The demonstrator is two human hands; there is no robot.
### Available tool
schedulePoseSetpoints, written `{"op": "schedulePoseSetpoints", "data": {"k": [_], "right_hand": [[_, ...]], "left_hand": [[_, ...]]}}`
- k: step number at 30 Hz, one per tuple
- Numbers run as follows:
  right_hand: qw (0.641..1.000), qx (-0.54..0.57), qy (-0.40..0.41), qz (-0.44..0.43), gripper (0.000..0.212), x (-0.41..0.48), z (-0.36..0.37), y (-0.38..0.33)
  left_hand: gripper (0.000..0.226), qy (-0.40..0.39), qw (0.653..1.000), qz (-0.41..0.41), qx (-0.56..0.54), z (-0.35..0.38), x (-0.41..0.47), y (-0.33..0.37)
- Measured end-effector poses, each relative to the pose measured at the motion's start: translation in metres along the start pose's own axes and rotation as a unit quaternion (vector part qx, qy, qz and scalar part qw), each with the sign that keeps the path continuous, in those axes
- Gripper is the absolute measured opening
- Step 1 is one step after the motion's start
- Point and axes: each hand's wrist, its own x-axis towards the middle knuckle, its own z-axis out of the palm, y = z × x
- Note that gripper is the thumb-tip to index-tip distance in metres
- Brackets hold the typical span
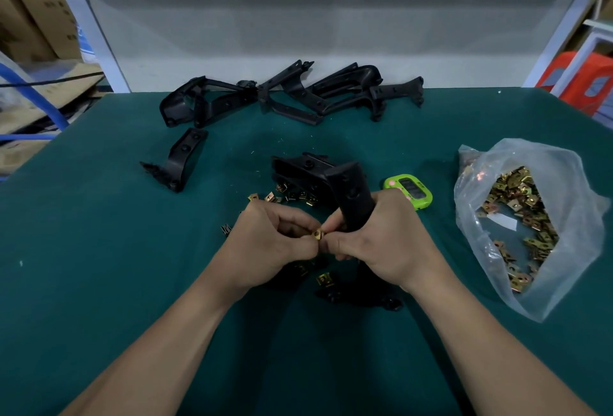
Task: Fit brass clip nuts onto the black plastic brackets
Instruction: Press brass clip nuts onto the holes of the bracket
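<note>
Brass square clip nut (317,234) is pinched by the left hand (265,243) and the right hand (394,243) together, over the middle of the green-matted table (99,249). Right hand's also wrapped round a curved black plastic bracket (353,198); more black brackets (292,97) are piled along the far edge.

Body in view: 2 arms only. L hand (265,243) and R hand (381,239) bare. L forearm (159,349) and R forearm (481,342) bare to frame edge; any sleeve is out of view. Fingers (288,216) slim; nails too small/blurred to describe.
</note>
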Motion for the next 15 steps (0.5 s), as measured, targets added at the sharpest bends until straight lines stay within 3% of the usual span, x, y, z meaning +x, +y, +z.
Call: {"op": "schedulePoseSetpoints", "data": {"k": [7,15], "right_hand": [[0.997,-0.033,-0.069,0.017,0.012,0.0,-0.012,-0.003],[0.996,-0.088,0.014,-0.026,0.015,-0.003,-0.001,0.0]], "left_hand": [[0.023,-0.082,0.995,-0.031,-0.043,-0.003,-0.004,0.004],[0.025,0.008,0.999,-0.038,-0.036,0.01,-0.001,0.001]]}}
